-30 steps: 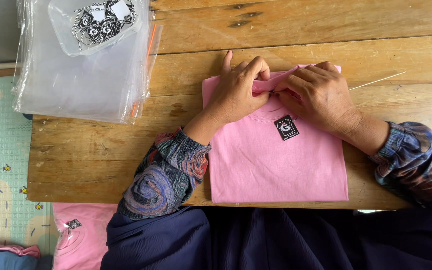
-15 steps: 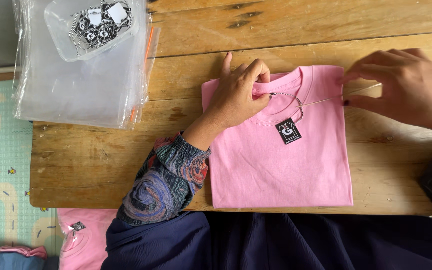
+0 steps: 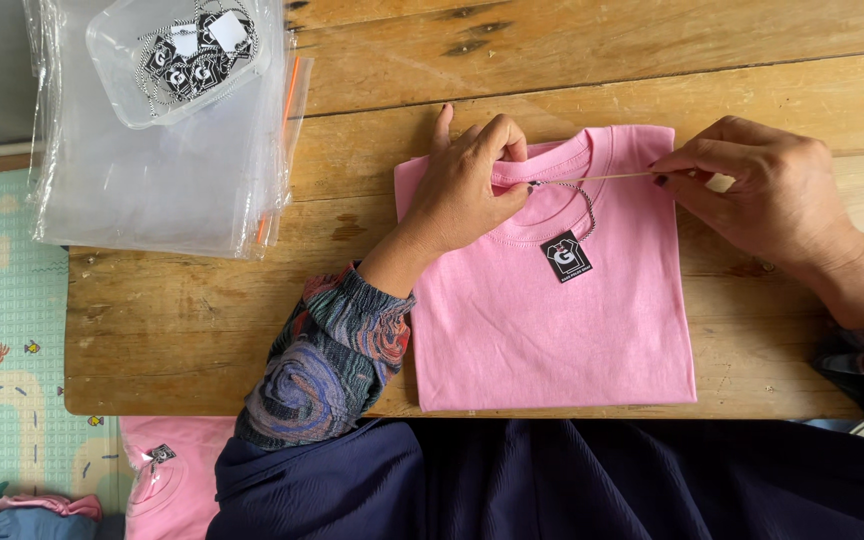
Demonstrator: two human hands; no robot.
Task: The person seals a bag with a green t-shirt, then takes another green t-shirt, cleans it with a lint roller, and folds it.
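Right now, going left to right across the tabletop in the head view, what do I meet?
Stack of clear plastic bags with a clear tray of tags on top → left hand pressing the shirt collar → black hang tag on the folded pink shirt → right hand pinching a thin stick.

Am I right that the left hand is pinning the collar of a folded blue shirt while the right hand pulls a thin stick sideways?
Not quite: the folded shirt is pink, not blue, as the head view shows. The left hand does pin its collar, and the right hand pinches the thin stick.
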